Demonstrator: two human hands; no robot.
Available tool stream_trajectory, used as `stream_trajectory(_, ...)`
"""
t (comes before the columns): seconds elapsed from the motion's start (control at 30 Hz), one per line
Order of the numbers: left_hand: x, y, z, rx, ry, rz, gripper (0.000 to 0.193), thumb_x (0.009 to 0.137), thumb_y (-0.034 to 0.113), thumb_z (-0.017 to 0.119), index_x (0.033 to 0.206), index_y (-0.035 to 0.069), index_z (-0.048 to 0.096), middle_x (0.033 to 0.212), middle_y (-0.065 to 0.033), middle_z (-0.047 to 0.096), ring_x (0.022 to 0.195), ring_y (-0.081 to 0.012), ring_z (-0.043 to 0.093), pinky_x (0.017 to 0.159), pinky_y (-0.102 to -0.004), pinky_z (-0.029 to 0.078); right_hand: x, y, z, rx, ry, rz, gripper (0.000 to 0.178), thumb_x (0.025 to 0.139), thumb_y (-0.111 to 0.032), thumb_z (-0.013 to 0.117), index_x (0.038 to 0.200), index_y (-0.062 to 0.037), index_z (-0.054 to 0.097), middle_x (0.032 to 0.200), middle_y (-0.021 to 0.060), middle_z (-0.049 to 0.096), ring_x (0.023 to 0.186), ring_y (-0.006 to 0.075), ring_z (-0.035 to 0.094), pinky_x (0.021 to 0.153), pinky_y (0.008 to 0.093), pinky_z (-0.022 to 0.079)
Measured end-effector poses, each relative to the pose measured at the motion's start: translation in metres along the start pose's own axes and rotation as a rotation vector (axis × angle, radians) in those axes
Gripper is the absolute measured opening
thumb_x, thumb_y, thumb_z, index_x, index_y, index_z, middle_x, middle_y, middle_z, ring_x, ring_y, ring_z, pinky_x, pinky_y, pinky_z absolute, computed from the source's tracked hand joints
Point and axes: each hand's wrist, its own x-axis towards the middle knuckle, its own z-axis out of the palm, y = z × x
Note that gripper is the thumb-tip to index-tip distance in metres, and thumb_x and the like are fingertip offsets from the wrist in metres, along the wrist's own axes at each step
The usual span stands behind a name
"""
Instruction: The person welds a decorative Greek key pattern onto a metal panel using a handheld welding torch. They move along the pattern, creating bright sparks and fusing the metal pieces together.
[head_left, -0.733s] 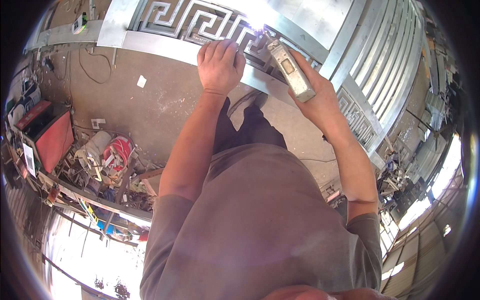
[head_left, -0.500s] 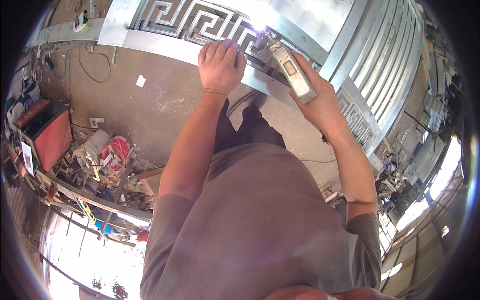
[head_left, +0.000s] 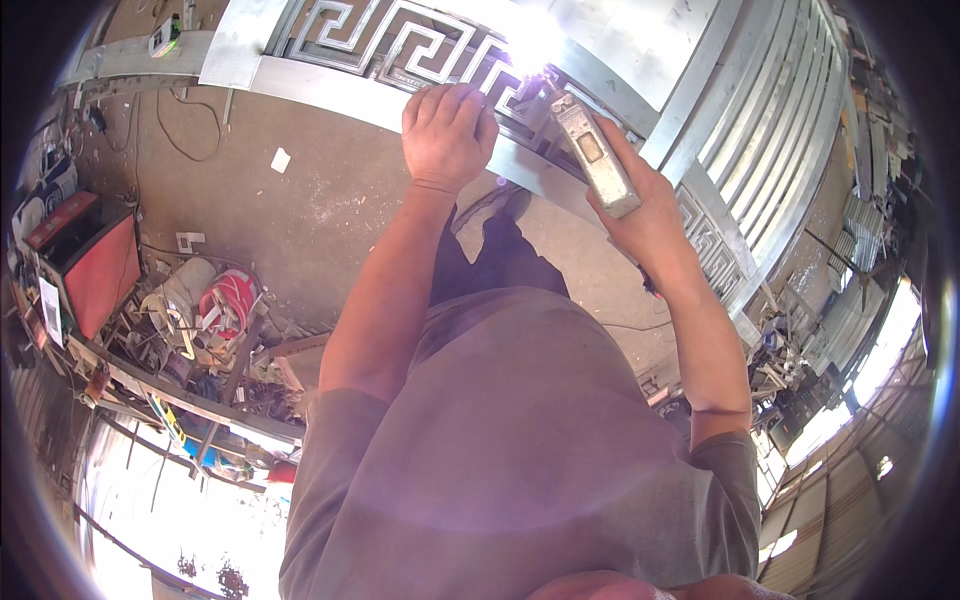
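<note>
A silvery metal panel [head_left: 335, 95] with Greek-key fretwork [head_left: 425, 45] lies before me. My left hand [head_left: 447, 135] rests on its near rail with the fingers curled over and pressed together; the fingertips are hidden. In my right hand [head_left: 645, 205] is a boxy, worn metal welding gun [head_left: 594, 155], gripped from the right side. Its tip points up and left at the fretwork, to the right of my left hand. A white-violet glare [head_left: 535, 45] burns at the tip and hides the spot where it meets the metal.
Slanted metal slats [head_left: 765, 130] continue the panel on the right. On the floor at left lie a cable [head_left: 190, 155] and a white scrap [head_left: 281, 160]. A red box [head_left: 100, 270], a red bucket [head_left: 228, 300] and heaped offcuts stand at lower left. More scrap [head_left: 775, 360] lies at right.
The welding gun has shifted slightly right and nearer to me, and the glare at its tip looks larger. My left hand keeps its place on the rail.
</note>
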Motion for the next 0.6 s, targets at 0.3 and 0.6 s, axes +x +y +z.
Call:
stream_trajectory(0.3, 0.001, 0.001, -0.001, -0.006, -0.005, -0.014, 0.021, 0.084, 0.020, 0.077, 0.104, 0.013, 0.077, 0.113, -0.0005, 0.075, 0.111, -0.0229, 0.069, 0.107, -0.0439, 0.048, -0.010, -0.001, 0.000, -0.020, -0.026, -0.024, 0.089, 0.088, -0.007, 0.079, 0.165, -0.0293, 0.041, 0.140, 0.0184, 0.070, 0.123, 0.0433, 0.069, 0.103, 0.0462, 0.057)
stream_trajectory(0.6, 0.001, 0.002, 0.000, -0.013, 0.002, -0.010, 0.020, 0.085, 0.020, 0.077, 0.103, 0.013, 0.076, 0.113, 0.0000, 0.075, 0.110, -0.0229, 0.069, 0.107, -0.0440, 0.048, 0.002, 0.003, 0.010, -0.042, -0.001, -0.045, 0.093, 0.085, -0.004, 0.081, 0.165, -0.0278, 0.041, 0.137, 0.0198, 0.070, 0.120, 0.0437, 0.070, 0.102, 0.0472, 0.058)
